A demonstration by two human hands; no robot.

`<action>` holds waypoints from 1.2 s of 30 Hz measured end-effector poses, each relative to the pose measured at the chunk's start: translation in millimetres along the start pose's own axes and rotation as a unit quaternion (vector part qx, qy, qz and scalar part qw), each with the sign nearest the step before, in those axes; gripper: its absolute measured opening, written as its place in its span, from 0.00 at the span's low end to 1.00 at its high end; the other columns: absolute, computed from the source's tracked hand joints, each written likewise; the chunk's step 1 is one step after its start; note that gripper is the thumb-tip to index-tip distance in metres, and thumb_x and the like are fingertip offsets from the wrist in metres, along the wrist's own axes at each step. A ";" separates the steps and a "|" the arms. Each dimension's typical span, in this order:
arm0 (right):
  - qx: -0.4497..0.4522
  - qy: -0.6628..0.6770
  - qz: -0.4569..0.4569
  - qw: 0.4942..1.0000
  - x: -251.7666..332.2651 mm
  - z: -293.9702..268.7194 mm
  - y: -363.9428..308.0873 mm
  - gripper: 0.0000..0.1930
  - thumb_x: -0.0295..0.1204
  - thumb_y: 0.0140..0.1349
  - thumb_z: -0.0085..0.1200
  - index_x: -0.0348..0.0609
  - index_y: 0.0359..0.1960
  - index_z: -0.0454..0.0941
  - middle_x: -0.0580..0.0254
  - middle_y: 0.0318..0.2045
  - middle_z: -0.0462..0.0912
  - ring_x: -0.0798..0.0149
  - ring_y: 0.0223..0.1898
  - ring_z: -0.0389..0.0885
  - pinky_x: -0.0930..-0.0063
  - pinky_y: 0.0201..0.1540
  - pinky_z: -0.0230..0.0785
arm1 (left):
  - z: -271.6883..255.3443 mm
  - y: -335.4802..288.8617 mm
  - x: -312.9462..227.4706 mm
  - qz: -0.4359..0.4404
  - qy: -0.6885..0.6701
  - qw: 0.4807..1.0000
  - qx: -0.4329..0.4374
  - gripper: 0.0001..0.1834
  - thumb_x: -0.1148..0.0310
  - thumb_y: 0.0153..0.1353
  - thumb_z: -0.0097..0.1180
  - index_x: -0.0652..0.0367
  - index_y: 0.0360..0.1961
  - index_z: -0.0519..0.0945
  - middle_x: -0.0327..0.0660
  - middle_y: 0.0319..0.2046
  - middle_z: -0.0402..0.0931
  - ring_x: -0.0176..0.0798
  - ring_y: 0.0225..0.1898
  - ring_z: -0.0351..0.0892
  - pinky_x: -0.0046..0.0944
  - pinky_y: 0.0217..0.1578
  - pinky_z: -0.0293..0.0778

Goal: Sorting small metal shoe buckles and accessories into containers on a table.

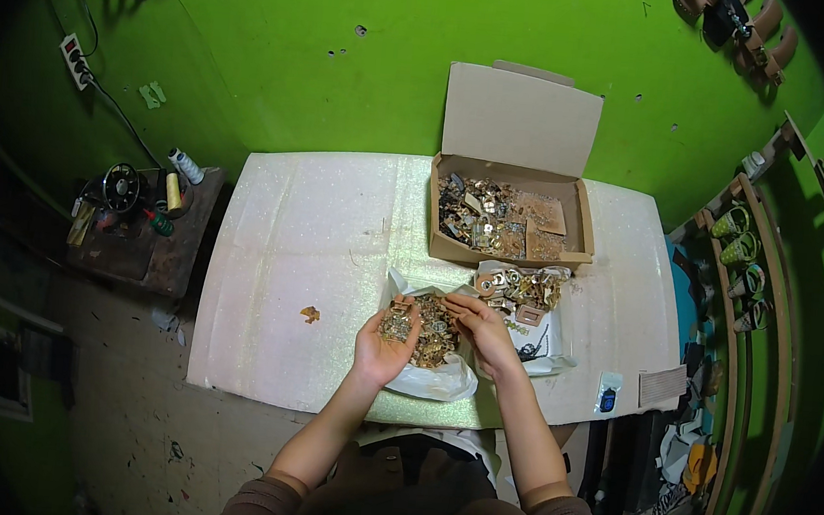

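Observation:
My left hand [385, 344] is cupped palm up, with a small heap of gold and silver metal fittings [396, 322] resting in its palm and fingers. Beneath and beside it lies a white plastic bag [433, 383], spread wide and filled with many small metal fittings [439, 335]. My right hand [487, 335] reaches over the right edge of this pile, its fingers stretched toward the left hand. Its thumb and the undersides of its fingers are partly hidden, and nothing shows in it.
Behind the bag stands an open cardboard box [508, 261] of mixed fittings. A white tray [555, 356] with buckles and a dark chain sits right of the bag. A brown scrap [310, 314] lies left on the pale table [277, 247]. A sewing machine [121, 188] stands far left.

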State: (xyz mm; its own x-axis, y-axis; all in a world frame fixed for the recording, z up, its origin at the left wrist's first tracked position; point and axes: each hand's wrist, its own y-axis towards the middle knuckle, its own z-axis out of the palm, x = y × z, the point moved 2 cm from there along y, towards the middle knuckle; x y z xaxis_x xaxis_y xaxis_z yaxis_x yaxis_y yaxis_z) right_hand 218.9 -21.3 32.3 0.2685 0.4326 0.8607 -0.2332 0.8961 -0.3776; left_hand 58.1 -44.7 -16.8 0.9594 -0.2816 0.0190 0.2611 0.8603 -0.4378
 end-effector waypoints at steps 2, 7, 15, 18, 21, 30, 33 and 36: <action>-0.006 -0.015 -0.012 1.000 -2.0 -0.4 0.5 0.15 0.20 0.57 0.39 0.35 0.47 0.68 0.60 0.46 0.73 0.72 0.46 0.71 0.85 0.46 0.62 | 1.0 -0.3 1.2 -0.002 -0.002 1.000 0.001 0.15 0.69 0.61 0.34 0.61 0.45 0.70 0.45 0.45 0.71 0.41 0.49 0.68 0.41 0.52 0.64; 0.003 -0.233 -0.063 0.970 -10.2 17.0 -2.2 0.16 0.22 0.57 0.42 0.35 0.48 0.68 0.58 0.43 0.74 0.70 0.44 0.71 0.82 0.48 0.61 | 2.4 1.4 6.2 -0.007 0.012 1.000 0.005 0.15 0.69 0.61 0.35 0.62 0.44 0.70 0.45 0.44 0.71 0.41 0.49 0.68 0.39 0.52 0.64; -0.113 0.309 0.040 0.943 -61.3 25.8 9.4 0.12 0.25 0.59 0.39 0.36 0.43 0.67 0.57 0.41 0.71 0.66 0.41 0.72 0.76 0.47 0.65 | 11.3 1.2 14.6 0.004 0.037 0.999 0.007 0.17 0.70 0.60 0.35 0.64 0.49 0.65 0.48 0.48 0.66 0.43 0.53 0.64 0.40 0.54 0.61; -0.091 0.388 0.074 0.914 -62.5 28.9 11.0 0.14 0.28 0.59 0.38 0.35 0.45 0.66 0.57 0.41 0.71 0.64 0.43 0.70 0.75 0.49 0.64 | 10.7 -0.1 14.8 0.023 0.072 0.997 0.003 0.18 0.71 0.60 0.35 0.65 0.50 0.64 0.49 0.49 0.65 0.43 0.53 0.63 0.39 0.55 0.59; -0.093 0.447 0.097 0.884 -73.9 25.6 18.2 0.14 0.32 0.60 0.37 0.36 0.44 0.67 0.59 0.39 0.73 0.65 0.42 0.71 0.74 0.49 0.64 | 16.0 3.4 18.6 0.071 0.230 0.970 0.021 0.19 0.73 0.59 0.35 0.65 0.52 0.63 0.48 0.48 0.66 0.41 0.50 0.65 0.38 0.55 0.60; -0.061 0.504 0.107 0.855 -86.4 27.6 29.6 0.07 0.30 0.59 0.41 0.45 0.34 0.71 0.67 0.30 0.76 0.68 0.33 0.75 0.72 0.41 0.68 | 11.3 9.9 28.1 0.133 0.468 0.873 0.033 0.18 0.77 0.59 0.33 0.67 0.51 0.64 0.47 0.47 0.67 0.38 0.49 0.66 0.34 0.51 0.61; -0.078 0.490 0.118 0.860 -81.6 26.9 26.4 0.08 0.31 0.59 0.40 0.44 0.36 0.71 0.66 0.32 0.75 0.68 0.34 0.74 0.72 0.43 0.68 | 15.0 7.9 26.3 0.124 0.439 0.890 0.019 0.18 0.77 0.59 0.32 0.67 0.51 0.64 0.47 0.48 0.67 0.38 0.50 0.66 0.35 0.51 0.62; -0.093 0.500 0.137 0.850 -79.7 25.3 25.2 0.08 0.30 0.59 0.41 0.43 0.37 0.71 0.65 0.32 0.75 0.70 0.34 0.74 0.75 0.40 0.68 | 16.3 8.1 22.1 0.107 0.388 0.915 0.019 0.19 0.77 0.59 0.33 0.66 0.52 0.63 0.48 0.48 0.66 0.39 0.49 0.66 0.36 0.52 0.62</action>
State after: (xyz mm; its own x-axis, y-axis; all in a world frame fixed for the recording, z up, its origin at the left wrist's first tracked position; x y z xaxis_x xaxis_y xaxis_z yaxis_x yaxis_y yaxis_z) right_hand 168.0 -35.7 -37.2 0.9098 0.4124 0.0471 -0.2878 0.7084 -0.6444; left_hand 83.1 -37.0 -5.3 0.6279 -0.3091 -0.7142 0.0945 0.9412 -0.3243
